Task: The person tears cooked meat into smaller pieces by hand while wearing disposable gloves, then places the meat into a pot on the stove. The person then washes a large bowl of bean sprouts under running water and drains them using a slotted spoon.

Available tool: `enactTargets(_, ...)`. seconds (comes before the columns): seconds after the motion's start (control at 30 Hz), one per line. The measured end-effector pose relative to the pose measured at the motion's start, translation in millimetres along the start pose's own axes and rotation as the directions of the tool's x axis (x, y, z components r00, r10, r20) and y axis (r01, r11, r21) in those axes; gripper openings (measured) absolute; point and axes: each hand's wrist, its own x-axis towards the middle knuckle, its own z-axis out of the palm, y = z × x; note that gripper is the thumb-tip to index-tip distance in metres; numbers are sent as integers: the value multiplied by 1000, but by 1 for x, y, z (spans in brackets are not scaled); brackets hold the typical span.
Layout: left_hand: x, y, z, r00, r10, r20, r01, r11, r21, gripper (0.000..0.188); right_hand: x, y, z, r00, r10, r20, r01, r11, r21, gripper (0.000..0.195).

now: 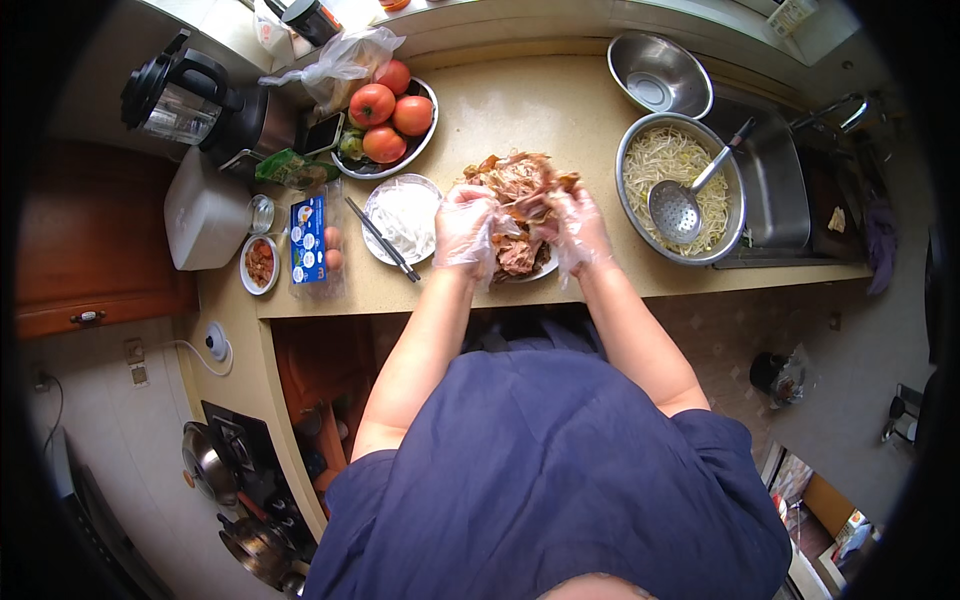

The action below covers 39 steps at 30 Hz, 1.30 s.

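Observation:
Cooked shredded meat [517,176] is heaped over a plate [546,270] at the front edge of the counter. My left hand [465,229], in a clear plastic glove, holds meat at the heap's left side. My right hand [581,225], gloved likewise, grips a strip of meat at the right side. The fingertips of both hands are partly hidden by the meat. Left of my left hand is a plate of white strips [405,221], with dark chopsticks [382,240] resting on its rim. To the right, a steel bowl [621,187] holds bean sprouts [660,157] and a slotted ladle [675,214].
An empty steel bowl [701,90] stands behind the sprouts, beside the sink [780,187]. At left are a bowl of tomatoes [411,116], an egg carton [309,240], a small dish of chopped food [260,266], a phone [325,133] and a blender [187,105]. Pots stand near the hob [255,465].

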Motion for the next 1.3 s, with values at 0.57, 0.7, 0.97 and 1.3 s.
enactTargets(0.57, 10, 4, -22, 986, -130, 102, -26, 487, 873, 44, 12, -9, -51, 987, -156, 48, 163, 950, -265, 29)
enactTargets(0.7, 16, 7, -37, 991, -75, 112, -60, 504, 861, 43, -5, 6, -60, 936, -261, 236, 341, 509, -790, 33)
enactTargets(0.97, 24, 38, -59, 997, 56, -54, -8, 760, 650, 40, -20, 40, -54, 902, -421, 99, 243, 305, -921, 27)
enactTargets(1.3, 12, 33, -81, 984, -21, -179, 127, 783, 609, 35, -17, 46, -69, 862, -445, 245, 380, 245, -892, 17)
